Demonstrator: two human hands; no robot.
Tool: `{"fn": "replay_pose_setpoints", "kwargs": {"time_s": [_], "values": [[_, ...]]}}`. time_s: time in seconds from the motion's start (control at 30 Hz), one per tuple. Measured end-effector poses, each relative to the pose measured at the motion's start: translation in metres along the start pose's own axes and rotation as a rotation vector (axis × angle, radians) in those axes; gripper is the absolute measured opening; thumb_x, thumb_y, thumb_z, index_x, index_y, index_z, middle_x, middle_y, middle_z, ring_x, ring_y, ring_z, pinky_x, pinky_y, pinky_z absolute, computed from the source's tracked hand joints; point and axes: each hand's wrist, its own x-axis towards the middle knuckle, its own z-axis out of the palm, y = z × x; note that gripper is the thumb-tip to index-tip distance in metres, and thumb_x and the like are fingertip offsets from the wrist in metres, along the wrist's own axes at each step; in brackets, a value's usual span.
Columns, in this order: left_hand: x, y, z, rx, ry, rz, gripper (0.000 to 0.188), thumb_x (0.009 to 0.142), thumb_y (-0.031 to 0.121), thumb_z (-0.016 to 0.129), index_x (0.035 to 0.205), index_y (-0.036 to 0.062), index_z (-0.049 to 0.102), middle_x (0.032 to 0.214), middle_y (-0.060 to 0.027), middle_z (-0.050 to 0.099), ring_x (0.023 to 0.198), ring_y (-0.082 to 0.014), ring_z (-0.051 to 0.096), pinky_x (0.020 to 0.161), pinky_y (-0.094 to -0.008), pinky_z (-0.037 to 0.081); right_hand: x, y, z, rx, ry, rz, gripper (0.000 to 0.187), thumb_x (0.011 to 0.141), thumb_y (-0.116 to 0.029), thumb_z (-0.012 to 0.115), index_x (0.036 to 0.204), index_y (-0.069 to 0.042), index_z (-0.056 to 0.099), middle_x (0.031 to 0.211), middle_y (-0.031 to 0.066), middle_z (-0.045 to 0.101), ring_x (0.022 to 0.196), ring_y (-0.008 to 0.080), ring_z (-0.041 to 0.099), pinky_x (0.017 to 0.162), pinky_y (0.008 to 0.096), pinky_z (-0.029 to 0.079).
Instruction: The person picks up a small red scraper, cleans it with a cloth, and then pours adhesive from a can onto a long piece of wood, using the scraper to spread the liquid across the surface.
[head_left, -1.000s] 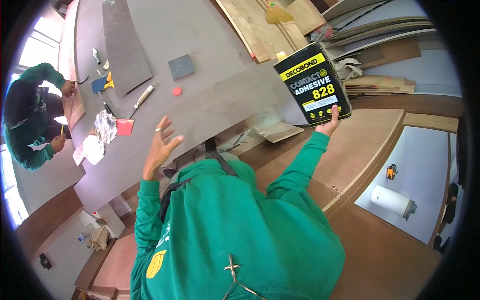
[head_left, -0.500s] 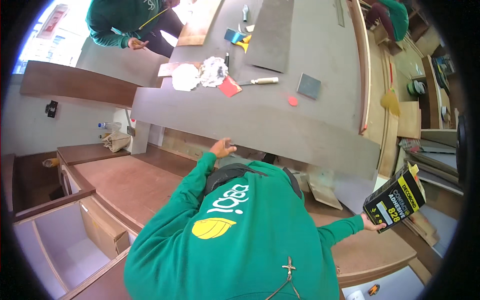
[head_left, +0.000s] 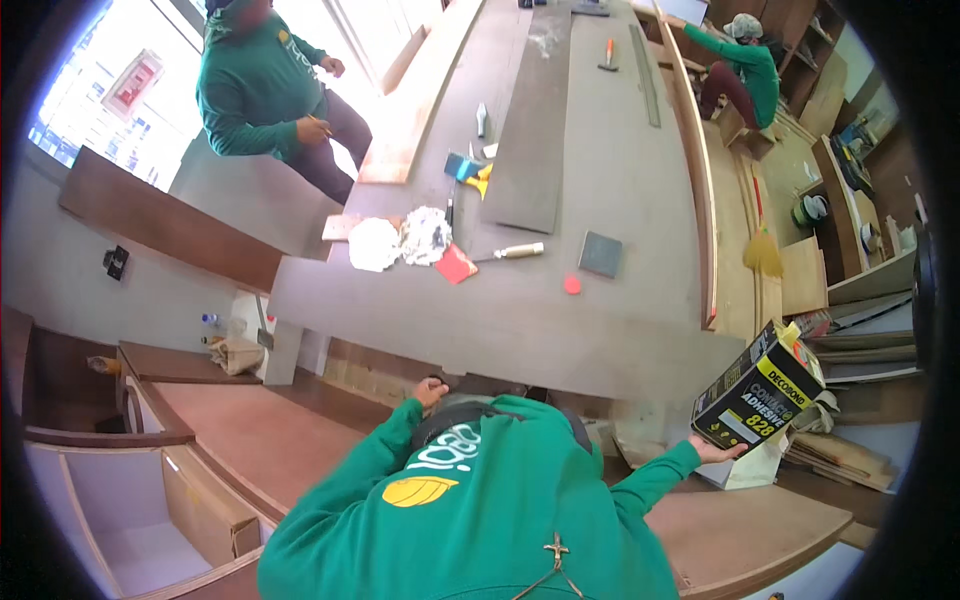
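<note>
Across the workshop stretches a grey table (head_left: 450, 325), a co-worker (head_left: 250, 95) standing at its left, a second person (head_left: 752, 80) beyond its right edge, and a long dark board (head_left: 530, 140) lying on top. Close to the table's near right corner, the black can (head_left: 755, 398) sits tilted in the right hand (head_left: 716, 450), which grips its lower end; the left hand (head_left: 430, 394) is by the table's near edge, fingers curled, and whether it holds anything I cannot tell. On the tabletop lie a square grey block (head_left: 601, 254), a pale-handled scraper (head_left: 520, 251) and, just beside the block, a small red disc (head_left: 572, 285).
</note>
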Motion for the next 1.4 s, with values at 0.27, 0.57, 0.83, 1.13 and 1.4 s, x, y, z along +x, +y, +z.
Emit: {"fn": "replay_pose_setpoints", "kwargs": {"time_s": [0.27, 0.57, 0.83, 1.13, 1.4], "values": [[-0.017, 0.001, -0.010, 0.004, 0.061, 0.006, 0.058, 0.086, 0.034, 0.073, 0.128, -0.0012, 0.052, 0.109, -0.0143, 0.066, 0.084, -0.0210, 0.068, 0.070, -0.0353, 0.055, -0.031, -0.005, 0.027, 0.159, -0.033, 0.199, 0.066, 0.084, -0.048, 0.069, 0.139, -0.015, 0.049, 0.139, 0.0105, 0.051, 0.122, 0.0321, 0.053, 0.103, 0.0531, 0.044], [-0.015, -0.014, -0.014, 0.060, 0.060, -0.050, 0.059, 0.086, 0.036, 0.071, 0.130, 0.0017, 0.052, 0.109, -0.0149, 0.066, 0.086, -0.0219, 0.068, 0.063, -0.0348, 0.054, -0.007, -0.007, 0.011, 0.126, -0.015, 0.094, 0.066, 0.084, -0.044, 0.071, 0.138, -0.011, 0.049, 0.139, 0.0112, 0.051, 0.123, 0.0304, 0.052, 0.105, 0.0482, 0.043], [0.004, -0.015, -0.008, -0.018, 0.004, -0.009, 0.058, 0.085, 0.036, 0.072, 0.125, -0.0017, 0.054, 0.102, -0.0131, 0.066, 0.078, -0.0202, 0.065, 0.065, -0.0355, 0.052, -0.010, -0.012, 0.014, 0.081, 0.004, 0.086, 0.064, 0.083, -0.046, 0.071, 0.135, -0.012, 0.053, 0.137, 0.0119, 0.054, 0.121, 0.0315, 0.054, 0.104, 0.0495, 0.043], [0.008, -0.014, 0.000, 0.026, 0.044, -0.017, 0.058, 0.085, 0.031, 0.073, 0.125, -0.0068, 0.053, 0.105, -0.0172, 0.066, 0.084, -0.0219, 0.068, 0.073, -0.0350, 0.057, -0.020, -0.013, 0.008, 0.019, 0.000, 0.112, 0.070, 0.080, -0.051, 0.072, 0.136, -0.014, 0.053, 0.138, 0.0114, 0.053, 0.122, 0.0328, 0.053, 0.103, 0.0515, 0.043], [-0.008, -0.018, 0.000, 0.000, 0.047, -0.059, 0.057, 0.086, 0.030, 0.071, 0.125, -0.0062, 0.051, 0.107, -0.0173, 0.066, 0.082, -0.0217, 0.068, 0.070, -0.0335, 0.057, -0.012, -0.017, 0.002, 0.009, -0.024, 0.084, 0.071, 0.077, -0.049, 0.076, 0.134, -0.013, 0.053, 0.137, 0.0106, 0.054, 0.122, 0.0325, 0.053, 0.103, 0.0515, 0.043]]}}
